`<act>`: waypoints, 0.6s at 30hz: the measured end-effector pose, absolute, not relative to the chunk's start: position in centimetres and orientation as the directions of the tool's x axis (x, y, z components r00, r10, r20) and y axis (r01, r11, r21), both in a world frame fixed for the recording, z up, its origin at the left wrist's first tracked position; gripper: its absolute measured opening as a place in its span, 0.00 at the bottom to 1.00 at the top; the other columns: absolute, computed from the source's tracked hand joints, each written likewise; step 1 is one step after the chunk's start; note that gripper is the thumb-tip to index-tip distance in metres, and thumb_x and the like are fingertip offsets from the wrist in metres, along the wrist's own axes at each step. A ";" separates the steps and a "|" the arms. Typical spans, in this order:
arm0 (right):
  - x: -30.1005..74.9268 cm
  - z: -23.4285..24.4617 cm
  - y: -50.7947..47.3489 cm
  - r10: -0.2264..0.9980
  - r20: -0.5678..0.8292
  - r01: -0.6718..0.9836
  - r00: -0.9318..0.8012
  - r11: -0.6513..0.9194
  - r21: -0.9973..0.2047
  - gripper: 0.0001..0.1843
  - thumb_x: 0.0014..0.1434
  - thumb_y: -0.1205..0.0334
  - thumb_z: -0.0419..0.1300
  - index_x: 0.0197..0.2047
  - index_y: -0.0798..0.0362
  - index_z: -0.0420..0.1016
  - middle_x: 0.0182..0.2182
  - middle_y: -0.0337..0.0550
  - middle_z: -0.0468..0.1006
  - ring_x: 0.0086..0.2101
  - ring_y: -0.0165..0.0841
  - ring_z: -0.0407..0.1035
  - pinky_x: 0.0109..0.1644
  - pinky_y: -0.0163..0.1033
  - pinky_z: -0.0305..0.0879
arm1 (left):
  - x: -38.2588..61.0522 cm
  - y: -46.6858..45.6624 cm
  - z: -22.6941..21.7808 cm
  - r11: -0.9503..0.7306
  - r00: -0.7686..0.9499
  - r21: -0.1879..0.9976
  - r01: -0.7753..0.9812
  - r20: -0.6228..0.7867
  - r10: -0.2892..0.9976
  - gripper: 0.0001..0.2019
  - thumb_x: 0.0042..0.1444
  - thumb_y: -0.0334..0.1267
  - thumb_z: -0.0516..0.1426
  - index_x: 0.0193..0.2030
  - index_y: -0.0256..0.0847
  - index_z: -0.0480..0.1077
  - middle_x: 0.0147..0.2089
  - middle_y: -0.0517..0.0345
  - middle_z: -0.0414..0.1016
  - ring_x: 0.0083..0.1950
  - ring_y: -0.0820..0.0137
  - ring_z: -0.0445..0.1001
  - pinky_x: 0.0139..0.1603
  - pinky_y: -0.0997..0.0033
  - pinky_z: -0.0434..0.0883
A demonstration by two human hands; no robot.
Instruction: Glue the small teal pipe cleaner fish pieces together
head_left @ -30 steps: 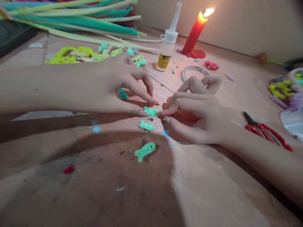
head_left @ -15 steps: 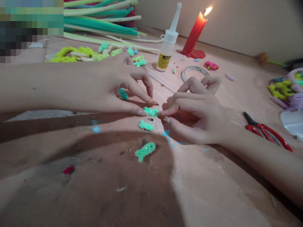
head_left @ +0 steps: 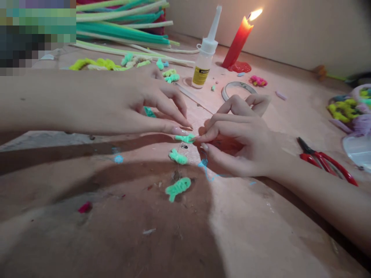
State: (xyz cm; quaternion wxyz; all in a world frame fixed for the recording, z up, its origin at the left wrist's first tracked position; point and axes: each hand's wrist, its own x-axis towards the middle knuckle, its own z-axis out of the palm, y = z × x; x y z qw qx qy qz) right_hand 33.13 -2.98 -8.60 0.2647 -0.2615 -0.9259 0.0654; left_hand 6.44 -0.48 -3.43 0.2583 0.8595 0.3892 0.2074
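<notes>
Well on the person's side of the nozzle bottle (head_left: 201, 67), a green chenille fish (head_left: 187, 139) lies between the hands: the left hand (head_left: 153, 96) lays its thumb on it, the right hand (head_left: 246, 141) touches its end with the index finger. Each thumb and index look slightly parted — whether either pinches the fish cannot be told. So light a touch could let it twist or slip. The lit red candle (head_left: 237, 44), just right of the bottle, could singe fuzzy fibres if a hand carried them close.

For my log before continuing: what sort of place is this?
Probably a craft workspace, though little of the room shows: long fuzzy stems lie bundled at back left, small green fuzzy pieces lie mid-view, and a red-handled tool rests at right.
</notes>
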 end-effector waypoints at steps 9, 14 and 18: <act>33.1 -8.3 -3.0 0.533 0.407 0.449 -0.741 0.845 -0.289 0.10 0.70 0.57 0.59 0.36 0.46 0.77 0.32 0.39 0.84 0.44 0.45 0.76 0.58 0.61 0.60 | 4.5 -3.1 -4.3 -0.799 0.721 0.232 0.554 0.346 0.600 0.19 0.73 0.58 0.56 0.48 0.50 0.84 0.46 0.69 0.82 0.46 0.71 0.75 0.58 0.62 0.69; 33.1 -8.3 -3.0 0.529 0.407 0.438 -0.745 0.847 -0.301 0.09 0.70 0.58 0.60 0.37 0.46 0.78 0.32 0.40 0.83 0.44 0.46 0.76 0.57 0.61 0.63 | 3.3 -5.8 -6.3 -0.793 0.697 0.291 0.535 0.379 0.609 0.23 0.77 0.62 0.50 0.49 0.53 0.81 0.48 0.66 0.84 0.48 0.69 0.77 0.57 0.63 0.65; 33.1 -8.4 -3.0 0.525 0.422 0.422 -0.739 0.849 -0.317 0.05 0.68 0.61 0.62 0.38 0.47 0.78 0.33 0.41 0.83 0.43 0.45 0.76 0.54 0.60 0.65 | 3.2 -7.7 -7.6 -0.805 0.694 0.359 0.472 0.412 0.590 0.11 0.77 0.50 0.57 0.55 0.52 0.77 0.50 0.66 0.83 0.51 0.71 0.77 0.58 0.66 0.66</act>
